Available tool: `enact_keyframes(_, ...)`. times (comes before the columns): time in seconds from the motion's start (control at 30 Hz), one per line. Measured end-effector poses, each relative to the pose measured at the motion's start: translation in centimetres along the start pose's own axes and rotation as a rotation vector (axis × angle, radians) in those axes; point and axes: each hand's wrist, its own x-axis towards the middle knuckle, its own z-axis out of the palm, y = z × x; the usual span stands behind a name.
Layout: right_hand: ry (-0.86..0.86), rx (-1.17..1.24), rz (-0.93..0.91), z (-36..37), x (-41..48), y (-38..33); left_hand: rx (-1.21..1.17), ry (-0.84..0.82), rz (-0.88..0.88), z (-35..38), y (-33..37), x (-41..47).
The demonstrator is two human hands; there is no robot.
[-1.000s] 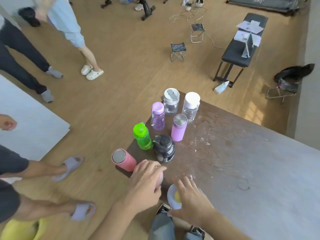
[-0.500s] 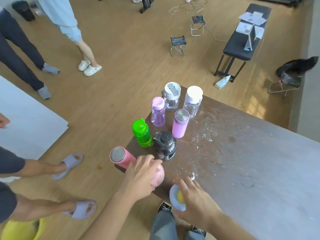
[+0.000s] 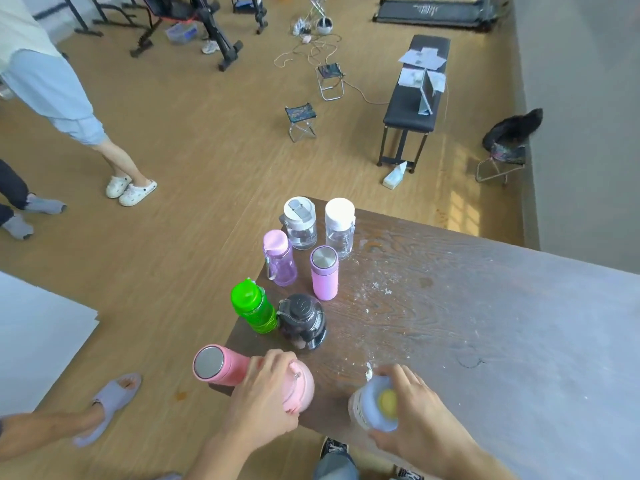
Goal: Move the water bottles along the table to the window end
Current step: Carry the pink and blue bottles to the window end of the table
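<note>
Several water bottles stand on the dark wooden table [image 3: 450,306] near its left end. My left hand [image 3: 263,396] grips a round pink bottle [image 3: 299,389] at the table's near-left corner. My right hand [image 3: 415,414] wraps a clear bottle with a pale blue lid [image 3: 374,407] at the near edge. Beside my left hand stands a pink flask with a steel cap [image 3: 216,365]. Farther along are a green bottle [image 3: 254,306], a black bottle [image 3: 303,320], a lilac flask [image 3: 323,271], a purple bottle [image 3: 278,258] and two clear bottles [image 3: 301,223] [image 3: 339,226].
White crumbs speckle the table's middle. People's legs stand on the wooden floor at left, with a white board [image 3: 38,341] and a sandalled foot [image 3: 110,400]. A black bench [image 3: 412,105], two small folding stools [image 3: 301,119] and exercise gear lie beyond.
Both hands have closed more firmly around their bottles. The pink bottle and the blue-lidded bottle show more from under my hands. The view has tilted up a little.
</note>
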Motion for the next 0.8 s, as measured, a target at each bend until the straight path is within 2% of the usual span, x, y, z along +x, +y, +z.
enact_keyframes(0.2,0.155,0.143,0.165,-1.9,-2.5,1.2,-0.034,-0.011,0.043,-0.1,1.6,0.0)
enact_keyframes(0.37,0.340,0.233,0.286,-4.3,-5.0,3.8,-0.033,-0.021,0.140,-1.8,6.7,1.3)
enact_keyframes(0.57,0.532,0.337,0.440,-8.9,-8.8,9.5,-0.052,0.039,0.375,-3.7,17.2,6.2)
enact_keyframes(0.8,0.727,0.325,0.588,-16.9,-12.0,21.7,-0.008,0.027,0.577,-2.6,35.0,15.7)
